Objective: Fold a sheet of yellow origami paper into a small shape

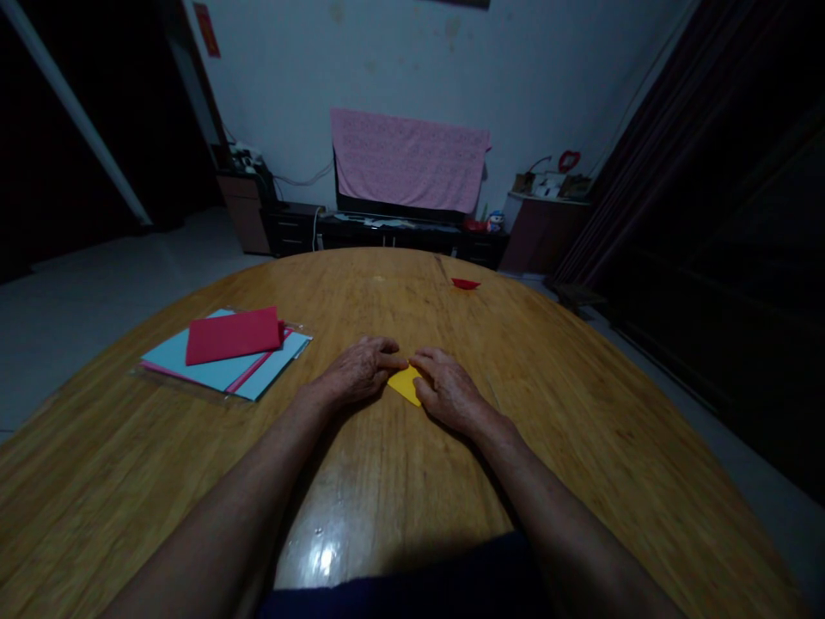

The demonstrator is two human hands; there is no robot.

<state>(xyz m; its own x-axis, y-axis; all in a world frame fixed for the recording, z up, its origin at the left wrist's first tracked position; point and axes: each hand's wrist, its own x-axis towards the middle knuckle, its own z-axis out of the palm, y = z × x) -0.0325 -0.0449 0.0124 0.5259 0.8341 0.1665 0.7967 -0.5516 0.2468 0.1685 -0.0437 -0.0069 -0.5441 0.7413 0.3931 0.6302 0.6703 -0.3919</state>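
Note:
A small folded piece of yellow paper (404, 386) lies on the wooden table in front of me, one corner pointing towards me. My left hand (364, 370) presses its fingertips on the paper's upper left edge. From the other side, my right hand (448, 389) grips the paper's right edge, with the thumb low and the fingers at the top. Both hands cover parts of the paper, so its full shape is hidden.
Left on the round table (554, 413), a red folded paper (233, 335) rests on a clear packet of blue and pink paper (219, 371). A small red folded-paper boat shape (465, 284) sits near the far edge. Beyond stands a low cabinet (293, 230) below a pink cloth (412, 159).

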